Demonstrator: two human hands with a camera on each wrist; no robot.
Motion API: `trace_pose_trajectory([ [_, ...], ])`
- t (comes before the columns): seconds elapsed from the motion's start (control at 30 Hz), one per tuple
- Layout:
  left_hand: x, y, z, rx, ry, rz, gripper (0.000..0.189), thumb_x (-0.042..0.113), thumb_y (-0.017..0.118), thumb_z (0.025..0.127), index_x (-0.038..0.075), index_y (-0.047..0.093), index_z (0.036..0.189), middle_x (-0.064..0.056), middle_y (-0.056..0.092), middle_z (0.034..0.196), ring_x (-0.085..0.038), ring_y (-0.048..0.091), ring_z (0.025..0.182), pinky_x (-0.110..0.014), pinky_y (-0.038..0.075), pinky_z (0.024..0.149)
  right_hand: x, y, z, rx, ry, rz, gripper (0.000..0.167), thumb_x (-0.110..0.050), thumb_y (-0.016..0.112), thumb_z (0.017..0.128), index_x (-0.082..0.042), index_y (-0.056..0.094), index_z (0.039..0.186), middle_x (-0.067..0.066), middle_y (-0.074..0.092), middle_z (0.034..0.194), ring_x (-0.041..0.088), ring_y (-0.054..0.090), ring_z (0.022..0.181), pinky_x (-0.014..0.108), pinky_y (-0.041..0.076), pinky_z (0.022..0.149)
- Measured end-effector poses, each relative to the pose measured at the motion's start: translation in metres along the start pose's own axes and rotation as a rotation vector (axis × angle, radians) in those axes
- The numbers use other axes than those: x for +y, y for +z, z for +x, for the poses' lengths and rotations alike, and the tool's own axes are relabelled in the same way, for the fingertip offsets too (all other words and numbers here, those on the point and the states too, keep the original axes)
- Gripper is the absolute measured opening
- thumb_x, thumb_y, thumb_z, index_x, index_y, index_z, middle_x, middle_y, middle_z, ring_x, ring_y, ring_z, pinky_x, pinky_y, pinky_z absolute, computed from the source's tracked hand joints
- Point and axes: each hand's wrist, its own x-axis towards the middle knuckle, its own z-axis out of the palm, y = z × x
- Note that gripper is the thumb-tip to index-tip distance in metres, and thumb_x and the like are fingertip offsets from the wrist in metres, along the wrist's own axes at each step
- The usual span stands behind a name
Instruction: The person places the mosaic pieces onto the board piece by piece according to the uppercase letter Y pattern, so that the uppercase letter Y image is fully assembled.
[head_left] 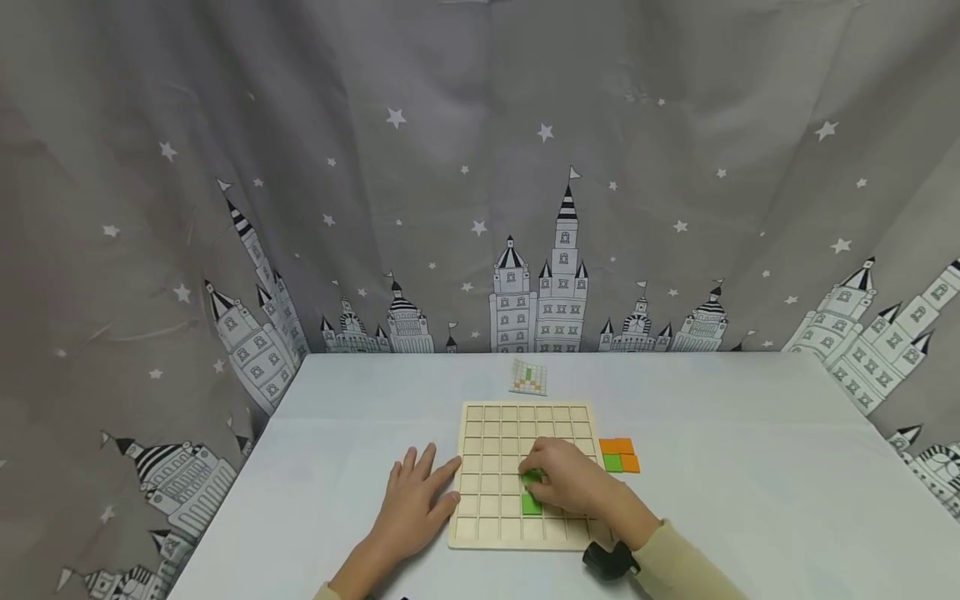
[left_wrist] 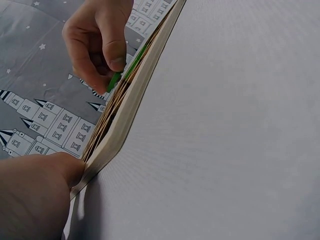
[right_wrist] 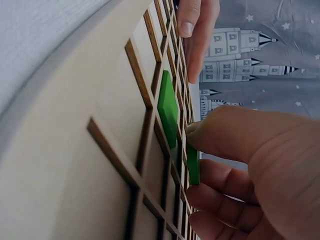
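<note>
A wooden grid board (head_left: 472,483) with rows of square recesses lies on the white table. My right hand (head_left: 573,479) is over its middle, pinching a green square tile (right_wrist: 193,162) between thumb and fingers. The held tile is tilted, close to the grid; the head view does not tell whether it touches. Another green tile (head_left: 532,505) sits in a recess just nearer to me. With fingers spread, my left hand (head_left: 411,504) lies flat at the board's left edge, its thumb and index finger touching the rim.
Right of the board lie several orange tiles (head_left: 618,446) and a green tile (head_left: 612,463). Behind the board is a small card (head_left: 529,377) printed with a coloured grid pattern. A grey curtain (head_left: 450,167) with castles and stars hangs behind the table.
</note>
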Motion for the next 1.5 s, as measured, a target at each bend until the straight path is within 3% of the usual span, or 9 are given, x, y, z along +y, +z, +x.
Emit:
trace_pose_trajectory([
  [0.13,0.003,0.003,-0.005,-0.006,-0.004,-0.008,0.046,0.033,0.061,0.098,0.016,0.062,0.142,-0.029,0.043,0.156,-0.059,0.028,0.147,-0.077,0.020,0.114,0.001,0.003,-0.006,-0.008,-0.014,0.003,0.020,-0.006,0.073,0.087,-0.009,0.080,0.106,0.000,0.072,0.097,0.008,0.061,0.087,0.026,0.054,0.079],
  [0.43,0.004,0.000,-0.002,-0.003,-0.010,-0.010,0.047,0.033,0.060,0.098,0.016,0.062,0.142,-0.029,0.042,0.157,-0.059,0.027,0.148,-0.077,0.019,0.115,0.003,0.002,-0.005,0.041,-0.077,-0.016,0.021,-0.002,0.073,0.084,-0.008,0.080,0.103,0.001,0.072,0.094,0.011,0.061,0.085,0.028,0.054,0.078],
  [0.8,-0.001,-0.003,0.006,-0.011,0.033,0.001,0.046,0.031,0.058,0.099,0.013,0.061,0.142,-0.030,0.041,0.157,-0.058,0.026,0.149,-0.075,0.020,0.116,0.001,0.006,-0.002,0.053,-0.015,-0.008,0.018,-0.004,0.075,0.085,-0.007,0.080,0.103,0.001,0.070,0.094,0.011,0.060,0.084,0.028,0.053,0.076],
  [1.1,0.001,-0.002,-0.004,-0.019,0.000,-0.023,0.047,0.031,0.058,0.099,0.013,0.061,0.142,-0.030,0.040,0.158,-0.058,0.025,0.149,-0.076,0.018,0.116,-0.002,0.005,-0.003,0.028,-0.035,-0.012,0.017,-0.005,0.075,0.086,-0.009,0.080,0.102,0.000,0.070,0.094,0.010,0.060,0.084,0.028,0.053,0.076],
  [1.5,0.001,-0.004,-0.002,-0.003,0.020,-0.008,0.046,0.030,0.060,0.099,0.013,0.062,0.142,-0.030,0.041,0.157,-0.059,0.027,0.148,-0.076,0.020,0.115,-0.001,0.003,-0.004,0.049,-0.044,-0.015,0.019,-0.004,0.073,0.085,-0.006,0.079,0.103,0.003,0.071,0.095,0.014,0.062,0.086,0.031,0.054,0.080],
])
